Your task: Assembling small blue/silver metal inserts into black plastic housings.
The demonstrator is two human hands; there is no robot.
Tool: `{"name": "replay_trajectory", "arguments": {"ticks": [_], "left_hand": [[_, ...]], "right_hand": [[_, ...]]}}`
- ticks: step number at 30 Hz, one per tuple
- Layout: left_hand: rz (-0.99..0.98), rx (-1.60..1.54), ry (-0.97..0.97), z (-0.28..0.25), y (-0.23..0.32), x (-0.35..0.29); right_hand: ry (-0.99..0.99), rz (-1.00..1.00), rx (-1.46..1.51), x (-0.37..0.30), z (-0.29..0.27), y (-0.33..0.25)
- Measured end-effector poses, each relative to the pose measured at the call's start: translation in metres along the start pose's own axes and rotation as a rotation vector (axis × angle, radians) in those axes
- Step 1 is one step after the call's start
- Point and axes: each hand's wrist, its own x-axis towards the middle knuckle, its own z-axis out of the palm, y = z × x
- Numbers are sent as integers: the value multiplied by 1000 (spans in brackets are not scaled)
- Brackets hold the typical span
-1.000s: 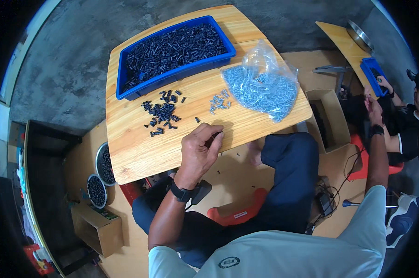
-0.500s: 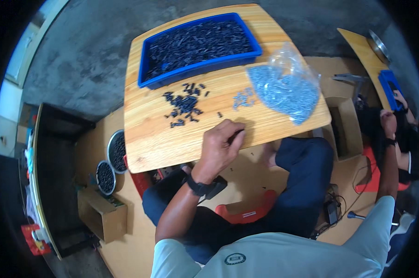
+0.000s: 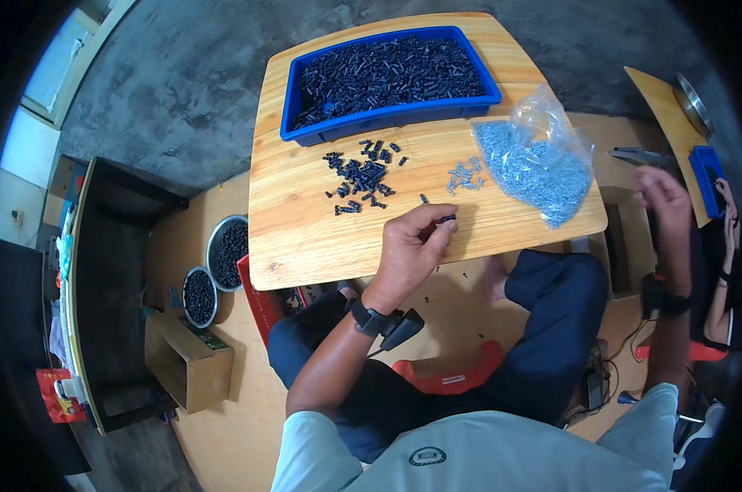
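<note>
My left hand (image 3: 412, 248) is over the near edge of the wooden table (image 3: 305, 246), its thumb and forefinger closed on a small black plastic piece (image 3: 446, 219). A single black piece (image 3: 423, 198) lies just beyond those fingers. Farther left is a loose pile of black pieces (image 3: 363, 175). A few small silver screws (image 3: 464, 175) are scattered beside a clear plastic bag of screws (image 3: 539, 176). My right hand (image 3: 664, 197) is raised off the table's right side, near the cardboard box; motion blurs its fingers, and I see nothing clearly held.
A blue tray (image 3: 391, 117) full of black pieces stands at the table's far side. Two metal bowls (image 3: 214, 285) of black parts and a cardboard box (image 3: 211, 381) sit on the floor at left. Another open box (image 3: 633, 246) is at right, near another person's hands (image 3: 728, 205).
The whole view has shifted, so the table appears farther right. My right hand has come left and up, closer to the table. My left hand stays pinched at the near edge.
</note>
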Motion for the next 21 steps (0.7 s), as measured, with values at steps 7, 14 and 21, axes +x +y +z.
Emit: {"name": "replay_trajectory", "arguments": {"ticks": [7, 14, 21], "left_hand": [[-18, -228, 34, -6, 10, -4], [8, -193, 156, -29, 13, -14], [76, -80, 122, -38, 4, -18]], "right_hand": [[-428, -40, 363, -56, 197, -104], [-562, 106, 609, -70, 258, -118], [-656, 251, 676, -60, 279, -105]]}}
